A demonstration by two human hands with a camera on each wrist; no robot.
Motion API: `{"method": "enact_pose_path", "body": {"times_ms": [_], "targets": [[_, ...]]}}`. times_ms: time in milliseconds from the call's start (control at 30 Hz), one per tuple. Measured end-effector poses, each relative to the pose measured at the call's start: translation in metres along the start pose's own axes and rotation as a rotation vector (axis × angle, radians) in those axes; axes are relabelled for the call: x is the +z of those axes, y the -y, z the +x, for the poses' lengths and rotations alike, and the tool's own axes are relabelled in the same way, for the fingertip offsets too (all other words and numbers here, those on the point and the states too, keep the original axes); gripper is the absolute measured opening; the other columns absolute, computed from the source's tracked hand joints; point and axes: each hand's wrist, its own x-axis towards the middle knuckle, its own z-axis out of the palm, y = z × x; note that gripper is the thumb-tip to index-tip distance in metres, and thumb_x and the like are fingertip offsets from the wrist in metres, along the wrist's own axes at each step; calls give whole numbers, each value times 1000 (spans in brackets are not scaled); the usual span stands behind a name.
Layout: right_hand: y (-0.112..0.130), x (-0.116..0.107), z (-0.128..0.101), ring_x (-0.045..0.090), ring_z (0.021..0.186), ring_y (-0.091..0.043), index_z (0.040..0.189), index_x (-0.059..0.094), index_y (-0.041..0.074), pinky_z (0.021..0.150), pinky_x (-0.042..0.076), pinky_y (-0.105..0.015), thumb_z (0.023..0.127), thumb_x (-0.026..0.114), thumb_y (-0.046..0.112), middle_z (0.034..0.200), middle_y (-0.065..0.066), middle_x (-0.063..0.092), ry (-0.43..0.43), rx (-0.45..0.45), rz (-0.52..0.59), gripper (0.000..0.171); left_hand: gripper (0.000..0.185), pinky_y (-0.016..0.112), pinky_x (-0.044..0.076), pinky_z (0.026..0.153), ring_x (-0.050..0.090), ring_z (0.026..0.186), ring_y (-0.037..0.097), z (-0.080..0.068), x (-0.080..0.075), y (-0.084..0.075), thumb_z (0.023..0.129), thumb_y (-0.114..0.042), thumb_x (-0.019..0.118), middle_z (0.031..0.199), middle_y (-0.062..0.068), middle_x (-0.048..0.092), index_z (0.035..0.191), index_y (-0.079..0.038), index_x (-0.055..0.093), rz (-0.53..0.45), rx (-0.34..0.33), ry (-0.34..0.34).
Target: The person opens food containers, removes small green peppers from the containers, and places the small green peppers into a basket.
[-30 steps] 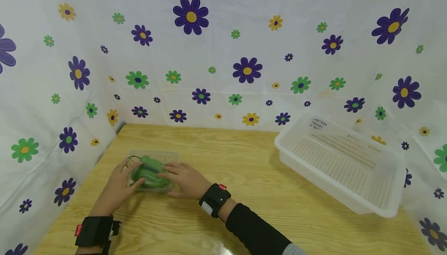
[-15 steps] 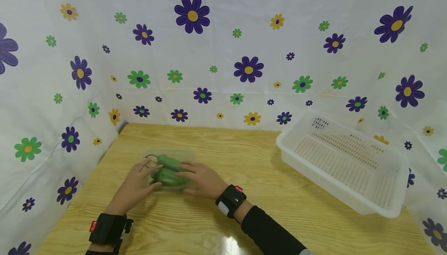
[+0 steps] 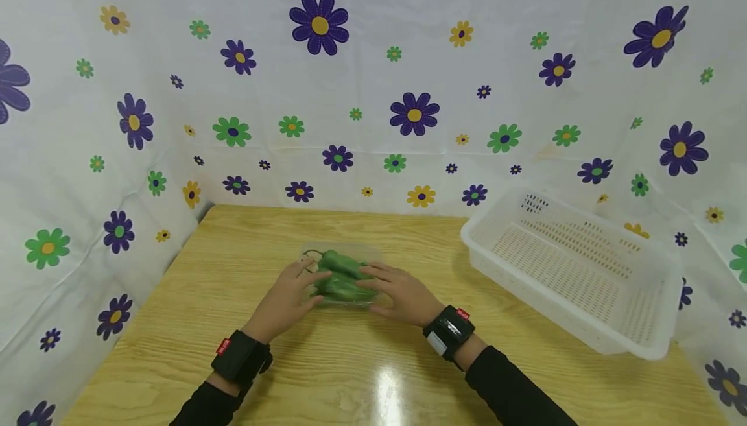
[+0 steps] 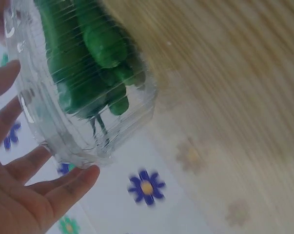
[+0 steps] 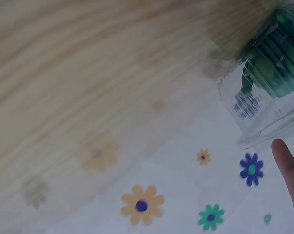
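A clear plastic container (image 3: 369,251) of green peppers (image 3: 344,288) is on the wooden table, between my two hands. My left hand (image 3: 286,299) holds its left side, fingers spread along the rim. In the left wrist view the fingertips (image 4: 90,174) lie at the rim, and the peppers show through ribbed clear walls. My right hand (image 3: 408,293) holds the container's right side with its fingers over the edge. In the right wrist view only some fingers (image 5: 285,158) show, close to the rim. A thin curved stem sticks up at the peppers' left end.
A white perforated plastic basket (image 3: 467,239) stands at the right of the wooden table (image 3: 327,374), set at an angle. White cloth with printed flowers (image 3: 414,115) hangs behind the table and along both sides.
Both hands have moved right together with the container of peppers, from the table's left side to about its middle. The basket has stayed in place.
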Motion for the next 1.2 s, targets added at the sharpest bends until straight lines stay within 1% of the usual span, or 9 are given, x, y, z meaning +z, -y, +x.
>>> {"method": "enact_pose_path", "body": {"times_ms": [133,267,400,600,733,867,1033,1200], "targets": [[-9,-13,-21,48,128,-30,123,62,11,100,46,-41,77,77,24,136,-11,53,14,37,-7,50,46,53,42,100,41,129,43,12,12,-15,82,-21,73,139,20,47,126,-15,61,-7,23,16],[-16,-25,-42,50,126,-30,121,63,10,99,47,-43,74,80,21,135,-11,55,4,71,0,51,43,50,44,100,43,128,39,22,21,-30,82,-20,72,139,17,48,124,-15,62,-47,60,19],[-23,-33,-61,50,126,-30,120,64,11,98,47,-43,74,80,19,134,-10,55,-4,102,8,50,41,47,44,101,46,127,35,32,31,-40,81,-19,73,137,16,50,121,-15,64,-73,112,9],[-31,-47,-83,50,125,-32,120,63,9,98,47,-45,74,79,14,136,-13,53,-4,129,39,49,39,44,45,101,47,126,32,41,45,-54,82,-19,73,137,16,50,120,-16,64,-105,164,9],[-33,-55,-96,49,126,-32,120,63,7,99,46,-45,73,80,12,136,-14,52,1,155,46,51,39,44,44,101,47,127,32,44,49,-64,82,-20,72,138,16,50,120,-17,64,-139,195,16],[-32,-60,-104,49,126,-33,120,63,7,99,45,-46,72,80,10,136,-15,52,3,170,43,52,39,43,45,101,45,128,32,42,50,-69,83,-21,71,138,15,50,121,-18,64,-157,219,30],[-29,-64,-110,48,126,-33,119,63,7,100,45,-47,70,81,9,135,-14,53,-5,185,44,52,40,40,46,100,45,128,31,39,51,-70,85,-21,69,138,13,50,125,-21,61,-138,257,46],[-27,-66,-113,48,126,-33,120,62,8,99,45,-47,71,81,9,136,-13,53,4,209,40,53,43,40,45,102,43,131,32,37,52,-67,85,-19,69,140,12,48,127,-22,59,-138,290,55]]}}
